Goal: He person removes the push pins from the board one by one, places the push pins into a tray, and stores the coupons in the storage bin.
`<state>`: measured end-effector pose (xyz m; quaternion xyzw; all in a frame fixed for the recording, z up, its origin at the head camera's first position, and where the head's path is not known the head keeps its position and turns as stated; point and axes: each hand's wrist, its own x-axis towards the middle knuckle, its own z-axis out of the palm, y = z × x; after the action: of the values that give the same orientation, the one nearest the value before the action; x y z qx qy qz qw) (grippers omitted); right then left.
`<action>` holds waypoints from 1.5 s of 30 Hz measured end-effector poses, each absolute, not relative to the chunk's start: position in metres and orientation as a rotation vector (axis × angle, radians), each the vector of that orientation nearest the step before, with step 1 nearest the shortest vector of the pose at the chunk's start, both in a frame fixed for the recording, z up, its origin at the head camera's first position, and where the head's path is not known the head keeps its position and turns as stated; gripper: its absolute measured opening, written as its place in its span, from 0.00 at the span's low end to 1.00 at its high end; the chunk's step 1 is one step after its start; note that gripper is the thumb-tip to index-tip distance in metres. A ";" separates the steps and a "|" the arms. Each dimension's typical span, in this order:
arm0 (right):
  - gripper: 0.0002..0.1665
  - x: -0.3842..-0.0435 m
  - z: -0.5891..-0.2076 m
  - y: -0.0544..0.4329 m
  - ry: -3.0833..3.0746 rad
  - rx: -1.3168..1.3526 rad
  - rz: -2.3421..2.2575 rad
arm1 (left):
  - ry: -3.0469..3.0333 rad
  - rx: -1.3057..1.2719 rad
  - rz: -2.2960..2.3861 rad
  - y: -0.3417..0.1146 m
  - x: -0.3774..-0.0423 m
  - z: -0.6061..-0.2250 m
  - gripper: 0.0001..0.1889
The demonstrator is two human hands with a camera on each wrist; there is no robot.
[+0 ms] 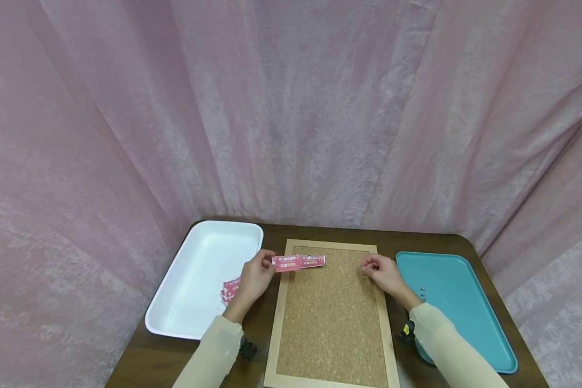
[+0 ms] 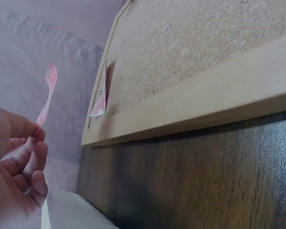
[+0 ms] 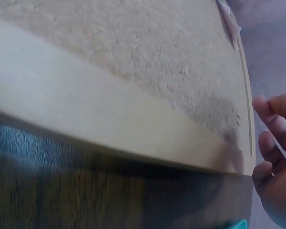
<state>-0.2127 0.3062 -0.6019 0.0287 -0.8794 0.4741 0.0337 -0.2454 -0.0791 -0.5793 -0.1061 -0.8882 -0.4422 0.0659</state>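
Note:
My left hand (image 1: 256, 276) pinches a pink-red paper coupon (image 1: 285, 263) with white and yellow print by its left end. In the left wrist view the same coupon (image 2: 48, 90) rises, curved, from between thumb and forefinger. A second coupon (image 1: 312, 261) lies against the upper left of the wood-framed cork board (image 1: 334, 318), a small shiny spot near its top edge, its lower corner lifting off. Over the board's upper right side is my right hand (image 1: 382, 272), thumb and forefinger drawn together; whether something small sits between them cannot be seen.
To the left stands a white tray (image 1: 186, 291), with more coupons (image 1: 230, 288) at its right side, partly behind the left wrist. A turquoise tray (image 1: 461, 302) lies on the right, several small shiny pieces (image 1: 422, 294) near its left edge. Pink curtains (image 1: 320, 118) hang behind the dark wooden table (image 1: 330, 234).

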 end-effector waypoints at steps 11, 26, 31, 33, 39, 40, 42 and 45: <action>0.03 -0.208 -0.603 0.326 -2.711 0.076 1.433 | -2.666 -0.250 -1.296 -0.089 -0.248 -0.577 0.15; 0.03 -0.203 -0.600 0.346 -2.731 0.052 1.397 | -2.683 -0.177 -1.294 -0.105 -0.252 -0.575 0.15; 0.04 -0.201 -0.599 0.351 -2.727 0.037 1.383 | -2.700 -0.125 -1.296 -0.114 -0.250 -0.574 0.14; 0.05 -0.201 -0.599 0.353 -2.726 0.036 1.375 | -2.703 -0.115 -1.287 -0.117 -0.249 -0.573 0.14; 0.04 -0.199 -0.597 0.362 -2.729 0.033 1.335 | -2.702 -0.094 -1.258 -0.125 -0.250 -0.571 0.14; 0.04 -0.198 -0.596 0.364 -2.728 0.033 1.324 | -2.704 -0.089 -1.260 -0.127 -0.250 -0.571 0.14; 0.03 -0.197 -0.596 0.367 -2.724 0.038 1.310 | -2.711 -0.078 -1.270 -0.129 -0.250 -0.570 0.14; 0.04 -0.194 -0.596 0.372 -2.720 0.030 1.281 | -2.715 -0.062 -1.283 -0.134 -0.249 -0.569 0.14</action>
<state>-0.1944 0.3717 -0.5958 0.0099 -0.9026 0.4252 0.0672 -0.2495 -0.1340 -0.5694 -0.0207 -0.9018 -0.4261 0.0690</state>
